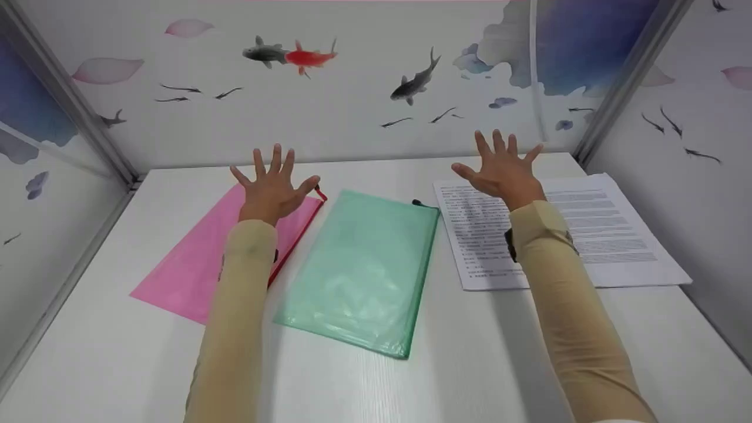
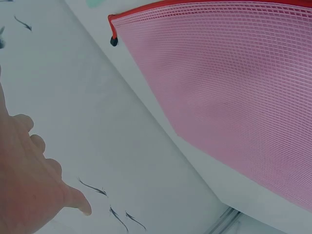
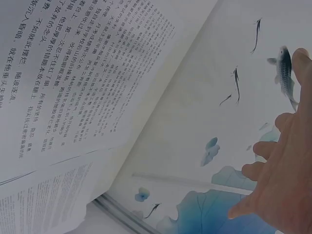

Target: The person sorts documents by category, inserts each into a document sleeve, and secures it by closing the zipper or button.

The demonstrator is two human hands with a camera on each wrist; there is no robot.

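Observation:
Both hands are raised above the white table (image 1: 470, 352) with fingers spread, holding nothing. My left hand (image 1: 273, 185) hovers over a pink mesh zip pouch (image 1: 194, 258) with a red zipper; the left wrist view shows that pouch (image 2: 229, 87) and my fingers (image 2: 29, 190) against the wall. My right hand (image 1: 502, 167) hovers over printed sheets of paper (image 1: 599, 235), which the right wrist view shows as printed paper (image 3: 87, 87) beside my fingers (image 3: 278, 175). A green mesh zip pouch (image 1: 364, 270) lies flat between the two arms.
Walls papered with fish and lotus prints (image 1: 364, 76) close the table at the back and both sides. Metal corner posts (image 1: 623, 82) stand at the back corners. Bare table surface lies in front of the pouches.

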